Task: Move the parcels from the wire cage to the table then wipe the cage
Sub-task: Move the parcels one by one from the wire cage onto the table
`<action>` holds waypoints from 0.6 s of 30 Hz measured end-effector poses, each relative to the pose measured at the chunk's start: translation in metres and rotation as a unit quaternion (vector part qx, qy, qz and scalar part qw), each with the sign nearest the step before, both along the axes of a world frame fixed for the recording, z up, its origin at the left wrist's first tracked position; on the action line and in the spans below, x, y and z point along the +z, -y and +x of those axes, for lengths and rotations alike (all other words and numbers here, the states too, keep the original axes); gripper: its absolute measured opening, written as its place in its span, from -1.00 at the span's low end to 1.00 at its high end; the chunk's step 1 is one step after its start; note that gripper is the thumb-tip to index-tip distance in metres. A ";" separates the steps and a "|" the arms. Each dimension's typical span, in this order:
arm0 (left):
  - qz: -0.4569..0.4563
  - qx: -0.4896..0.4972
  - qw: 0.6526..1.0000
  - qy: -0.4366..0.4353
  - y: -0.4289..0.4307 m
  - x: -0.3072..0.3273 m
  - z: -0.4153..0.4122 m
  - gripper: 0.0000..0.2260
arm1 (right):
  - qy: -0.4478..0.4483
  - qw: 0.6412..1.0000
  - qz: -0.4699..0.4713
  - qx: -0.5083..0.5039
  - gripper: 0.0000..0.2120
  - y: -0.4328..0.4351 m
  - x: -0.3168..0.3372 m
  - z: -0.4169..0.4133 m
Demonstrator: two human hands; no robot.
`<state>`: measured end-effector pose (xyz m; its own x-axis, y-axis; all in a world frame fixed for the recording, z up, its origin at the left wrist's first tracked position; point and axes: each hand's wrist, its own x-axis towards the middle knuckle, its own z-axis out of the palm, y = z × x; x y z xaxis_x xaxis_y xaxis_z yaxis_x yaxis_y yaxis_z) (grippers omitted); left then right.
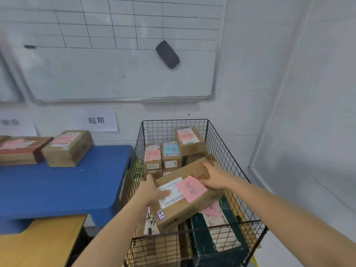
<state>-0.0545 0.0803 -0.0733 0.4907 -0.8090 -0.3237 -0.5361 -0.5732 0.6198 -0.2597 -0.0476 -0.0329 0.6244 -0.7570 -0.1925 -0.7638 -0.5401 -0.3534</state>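
Parcel [179, 213] with pink note, tilted at lower centre above others in the wire cage [228, 151], left hand [152, 191] gripping its near-left end, right hand [214, 178] fingers [209, 166] curled over its far-right edge, more parcels [189, 141] behind, two boxes [67, 151] on blue tabletop [57, 187], middle left

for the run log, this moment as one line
left hand, right hand: grip parcel | wire cage: more parcels inside | blue table: two parcels

The wire cage [215, 151] runs off the bottom edge; lower parcels [210, 244] seem buried.
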 end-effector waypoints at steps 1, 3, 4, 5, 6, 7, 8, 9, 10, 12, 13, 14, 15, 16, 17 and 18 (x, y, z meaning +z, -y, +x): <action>0.007 -0.001 1.000 0.000 0.000 -0.002 0.002 -0.31 | -0.004 1.000 0.006 0.004 -0.27 0.002 -0.003 0.002; 0.020 0.001 1.000 0.010 0.003 -0.005 0.006 -0.33 | -0.014 1.000 0.007 0.010 -0.26 0.011 -0.011 0.006; 0.026 0.003 1.000 0.014 0.003 -0.007 0.006 -0.33 | -0.021 1.000 0.006 0.012 -0.25 0.014 -0.017 0.007; 0.032 0.004 0.999 0.018 0.004 -0.009 0.007 -0.31 | -0.030 1.000 0.005 0.008 -0.26 0.016 -0.024 0.009; 0.037 0.005 0.999 0.021 0.005 -0.010 0.008 -0.29 | -0.037 0.999 0.005 -0.006 -0.27 0.018 -0.031 0.010; 0.040 0.007 0.999 0.021 0.006 -0.012 0.009 -0.27 | -0.042 0.999 0.000 -0.030 -0.28 0.019 -0.037 0.011; 0.042 0.010 0.999 0.022 0.007 -0.012 0.010 -0.26 | -0.048 0.997 -0.012 -0.063 -0.29 0.020 -0.042 0.011; 0.045 0.012 0.999 0.021 0.008 -0.012 0.010 -0.27 | -0.061 0.993 -0.029 -0.099 -0.28 0.020 -0.046 0.010; 0.047 0.014 0.999 0.019 0.008 -0.012 0.011 -0.27 | -0.074 0.988 -0.037 -0.127 -0.26 0.020 -0.048 0.009; 0.053 0.014 0.998 0.013 0.007 -0.010 0.011 -0.27 | -0.075 0.984 0.002 -0.159 -0.25 0.019 -0.047 0.008; 0.059 0.011 0.998 0.011 0.007 -0.009 0.011 -0.26 | -0.055 0.983 0.044 -0.170 -0.26 0.019 -0.046 0.008; 0.064 0.007 0.998 0.005 0.007 -0.008 0.012 -0.25 | -0.030 0.981 0.081 -0.176 -0.26 0.020 -0.045 0.009; 0.070 0.005 0.998 -0.004 0.007 -0.006 0.013 -0.24 | -0.006 0.979 0.105 -0.173 -0.27 0.021 -0.042 0.009; 0.076 0.005 0.997 -0.018 0.007 -0.004 0.013 -0.23 | 0.020 0.980 0.113 -0.164 -0.27 0.023 -0.038 0.010; 0.079 0.006 0.996 -0.031 0.006 -0.001 0.013 -0.21 | 0.047 0.981 0.109 -0.156 -0.28 0.024 -0.034 0.011; 0.081 0.007 0.996 -0.041 0.006 0.000 0.013 -0.18 | 0.076 0.980 0.104 -0.153 -0.29 0.027 -0.032 0.013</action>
<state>-0.0419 0.0742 -0.0728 0.4684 -0.7354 -0.4896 -0.4776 -0.6770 0.5599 -0.2462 -0.0748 -0.0651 0.4082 -0.8672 -0.2850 -0.8091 -0.1991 -0.5529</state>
